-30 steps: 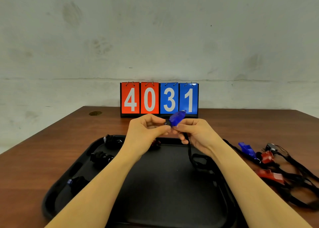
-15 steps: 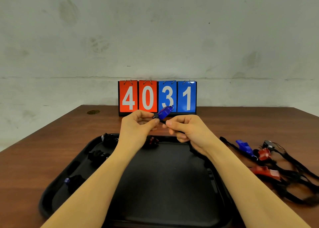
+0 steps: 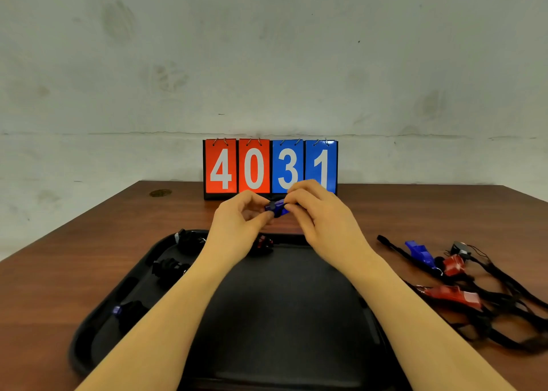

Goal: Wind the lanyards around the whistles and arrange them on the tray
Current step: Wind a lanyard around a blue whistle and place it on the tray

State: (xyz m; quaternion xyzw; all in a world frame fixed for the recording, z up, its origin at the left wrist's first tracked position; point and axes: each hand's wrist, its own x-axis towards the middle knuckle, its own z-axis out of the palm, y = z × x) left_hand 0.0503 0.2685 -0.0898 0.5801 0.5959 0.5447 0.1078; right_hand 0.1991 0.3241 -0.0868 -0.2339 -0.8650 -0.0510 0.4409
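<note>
A blue whistle [image 3: 277, 207] is held above the far edge of the black tray [image 3: 284, 316]. My left hand [image 3: 240, 224] pinches its left end between thumb and fingers. My right hand [image 3: 320, 215] closes its curled fingers over the whistle's right end; its lanyard is hidden behind that hand. Several wound whistles lie on the tray: three along its left side [image 3: 189, 239] [image 3: 169, 267] [image 3: 130, 310] and a red one [image 3: 264, 242] at the far edge. Loose whistles with black lanyards lie right of the tray: a blue one [image 3: 421, 251] and two red ones [image 3: 453, 264] [image 3: 453, 296].
A flip scoreboard [image 3: 270, 168] reading 4031 stands at the back of the brown wooden table [image 3: 89, 257], against a grey wall. A tangle of black lanyards [image 3: 510, 316] spreads over the table's right side, reaching near its right edge.
Both hands moved slightly right and closer together. My right hand came over the whistle's right end, and the lanyard that hung below it is no longer visible.
</note>
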